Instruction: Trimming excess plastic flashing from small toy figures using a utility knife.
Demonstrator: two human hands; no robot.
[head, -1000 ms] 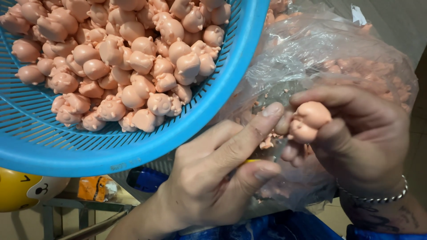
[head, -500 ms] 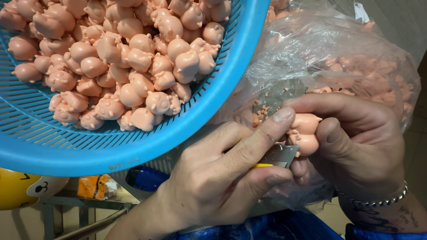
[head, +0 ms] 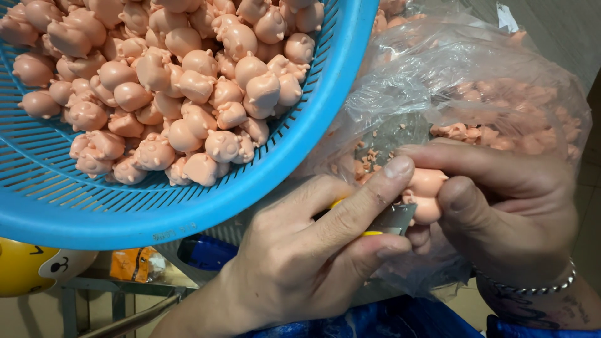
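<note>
Small pink pig figure [head: 427,194] is pinched btwn thumb & fingers of right hand [head: 501,219] in front of clear plastic bag [head: 463,81] of same figs, while yellow-handled blade [head: 391,220] is gripped tight in left hand [head: 307,256] w/ edge touching pig, just below blue basket [head: 188,206] of pigs.

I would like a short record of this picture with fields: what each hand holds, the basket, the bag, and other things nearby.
left hand: left hand grips a small knife with a yellow handle, forefinger laid along it toward the toy
right hand: right hand pinches one pink pig toy against the blade; a metal bracelet on the wrist
basket: blue plastic basket, tilted, heaped with pink pig toys
bag: clear plastic bag behind the hands, holding more pink pieces and small trimmings
nearby: yellow round thing at lower left
</note>
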